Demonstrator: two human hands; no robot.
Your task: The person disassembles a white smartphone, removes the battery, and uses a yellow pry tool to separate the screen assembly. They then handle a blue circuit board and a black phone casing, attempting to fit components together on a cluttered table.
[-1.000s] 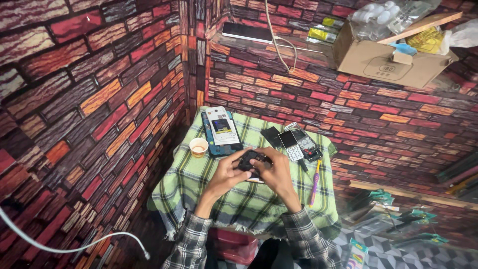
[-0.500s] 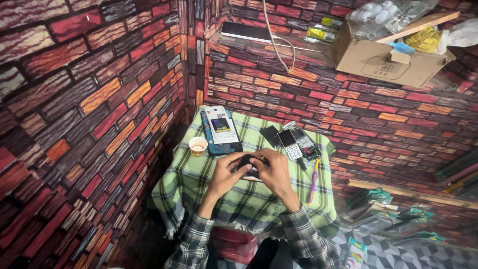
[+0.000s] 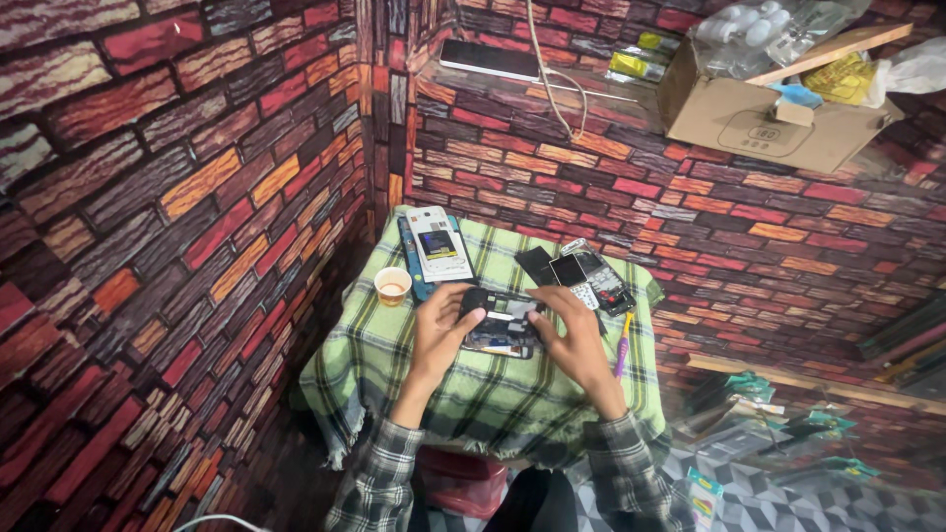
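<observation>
Since a second earlier, both the left hand (image 3: 440, 330) and right hand (image 3: 576, 340) had kept grasping the opened phone (image 3: 501, 323) over the checked desk (image 3: 493, 394), only shifting grip slightly, so work looked ongoing, beside the paper cup (image 3: 392, 286).

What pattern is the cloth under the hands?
Green and white plaid cloth, with a frayed edge; it shows in the head view.

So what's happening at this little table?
A person holds an opened phone in both hands, left hand and right hand, over a table with a green checked cloth. Around it lie a small cup, a white phone on a blue case, more phones and a pink-handled tool.
</observation>
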